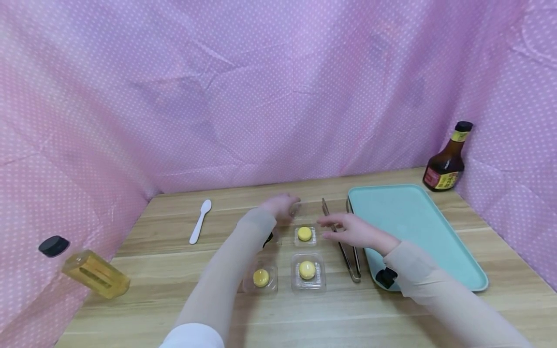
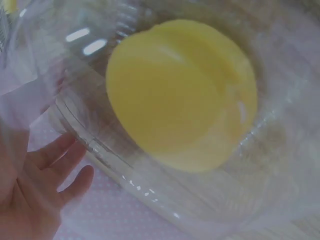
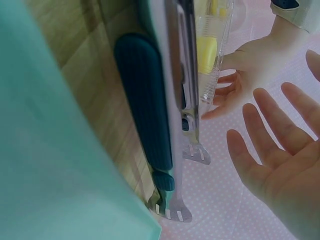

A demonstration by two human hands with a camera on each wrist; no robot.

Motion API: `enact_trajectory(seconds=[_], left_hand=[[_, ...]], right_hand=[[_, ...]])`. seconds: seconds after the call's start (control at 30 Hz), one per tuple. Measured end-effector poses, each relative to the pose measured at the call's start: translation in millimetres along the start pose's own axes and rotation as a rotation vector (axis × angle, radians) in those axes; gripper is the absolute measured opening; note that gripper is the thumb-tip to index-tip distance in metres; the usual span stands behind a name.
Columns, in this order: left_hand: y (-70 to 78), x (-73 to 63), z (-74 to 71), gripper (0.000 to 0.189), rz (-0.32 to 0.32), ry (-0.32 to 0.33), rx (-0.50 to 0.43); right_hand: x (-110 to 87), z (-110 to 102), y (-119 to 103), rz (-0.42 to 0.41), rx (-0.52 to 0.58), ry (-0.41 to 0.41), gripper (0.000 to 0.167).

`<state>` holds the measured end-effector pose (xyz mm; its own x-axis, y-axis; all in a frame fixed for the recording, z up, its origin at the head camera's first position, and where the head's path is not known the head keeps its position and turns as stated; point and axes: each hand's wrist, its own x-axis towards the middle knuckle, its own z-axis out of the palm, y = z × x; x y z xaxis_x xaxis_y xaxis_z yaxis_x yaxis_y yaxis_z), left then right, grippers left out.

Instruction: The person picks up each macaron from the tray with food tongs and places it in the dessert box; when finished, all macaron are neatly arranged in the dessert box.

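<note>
My left hand (image 1: 280, 205) reaches over the far clear plastic box, fingers fairly straight at its raised lid (image 1: 300, 210); whether they touch it I cannot tell. That box holds a round yellow piece (image 1: 304, 234), like a small macaron. Under my left wrist another box is mostly hidden; a yellow piece (image 2: 180, 95) looms large in the left wrist view. Nearer stand two more clear boxes with yellow pieces (image 1: 307, 270) (image 1: 261, 278). My right hand (image 1: 350, 229) hovers over the metal tongs (image 1: 348, 258), fingers spread and holding nothing. Dark teal grips (image 3: 145, 100) show on the tongs.
A mint-green tray (image 1: 417, 232) lies right of the tongs. Behind it stands a brown sauce bottle (image 1: 446, 164). At the left are a white spoon (image 1: 200, 222) and a tilted-looking bottle of yellow liquid (image 1: 95, 273) with a black cap. Pink dotted cloth (image 1: 278, 96) surrounds the wooden table.
</note>
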<state>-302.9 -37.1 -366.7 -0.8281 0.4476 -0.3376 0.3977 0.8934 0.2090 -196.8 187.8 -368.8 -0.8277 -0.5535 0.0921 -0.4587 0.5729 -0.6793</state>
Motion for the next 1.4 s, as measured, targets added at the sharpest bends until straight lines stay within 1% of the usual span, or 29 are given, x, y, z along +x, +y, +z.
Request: enact_trajectory(seconds=[0.23, 0.3, 0.33, 0.37, 0.43, 0.5, 0.53, 0.57, 0.6, 0.67, 0.77, 0.83, 0.9, 1.0, 1.17, 1.3, 1.4], left_hand=[[-5.1, 5.5, 2.8, 0.077, -0.037, -0.012, -0.078], [-7.0, 6.3, 3.7, 0.077, -0.04, -0.014, -0.088], [-7.7, 6.3, 4.5, 0.076, -0.046, -0.024, -0.133], [-8.4, 6.5, 5.0, 0.074, -0.046, -0.022, -0.135], [-8.8, 5.3, 5.2, 0.076, -0.068, -0.041, -0.223], [-9.2, 4.5, 4.6, 0.077, -0.08, -0.051, -0.242], [-9.5, 3.7, 4.2, 0.077, -0.081, -0.052, -0.24], [-10.0, 3.5, 3.6, 0.08, -0.081, -0.045, -0.21], [-10.1, 2.5, 3.0, 0.082, -0.09, -0.049, -0.227], [-10.8, 1.3, 0.9, 0.082, -0.073, -0.035, -0.158], [-11.3, -0.9, -2.2, 0.082, -0.062, -0.028, -0.184], [-12.2, -1.2, -4.4, 0.081, -0.037, -0.013, -0.17], [-13.5, -1.7, -5.7, 0.08, -0.018, 0.0, -0.176], [-15.2, -0.5, -5.6, 0.08, 0.014, 0.02, -0.145], [-17.1, -0.8, -5.0, 0.078, 0.045, 0.041, -0.105], [-15.5, -4.8, -4.3, 0.077, 0.07, 0.067, -0.11], [-13.8, -10.6, -4.3, 0.077, 0.094, 0.086, -0.144]], right_hand=[[-0.5, 1.8, 1.2, -0.017, 0.002, 0.003, 0.044], [0.2, 2.0, 1.9, -0.024, -0.001, 0.001, 0.045], [0.7, 2.0, 1.9, -0.019, 0.004, -0.001, 0.045], [1.4, 1.8, 2.2, -0.011, 0.008, 0.0, 0.045], [3.1, 0.9, 2.6, 0.0, 0.015, 0.002, 0.045], [5.5, -0.4, 3.0, 0.022, 0.031, 0.004, 0.046], [7.1, -1.2, 3.2, 0.034, 0.037, 0.005, 0.046], [9.0, -2.1, 3.9, 0.045, 0.044, 0.006, 0.047], [10.7, -3.1, 4.2, 0.053, 0.051, 0.006, 0.047], [14.5, -5.0, 4.6, 0.072, 0.063, 0.009, 0.045], [20.5, -7.8, 4.9, 0.086, 0.059, 0.025, 0.042], [24.5, -9.4, 4.1, 0.105, 0.047, 0.035, 0.041], [28.6, -10.7, 3.4, 0.132, 0.033, 0.04, 0.042], [34.5, -11.3, 5.1, 0.177, 0.005, 0.038, 0.045], [42.8, -11.2, 11.1, 0.212, -0.024, 0.033, 0.049], [45.1, -11.4, 16.7, 0.231, -0.026, 0.03, 0.052], [47.4, -11.6, 18.5, 0.223, -0.01, 0.025, 0.055]])
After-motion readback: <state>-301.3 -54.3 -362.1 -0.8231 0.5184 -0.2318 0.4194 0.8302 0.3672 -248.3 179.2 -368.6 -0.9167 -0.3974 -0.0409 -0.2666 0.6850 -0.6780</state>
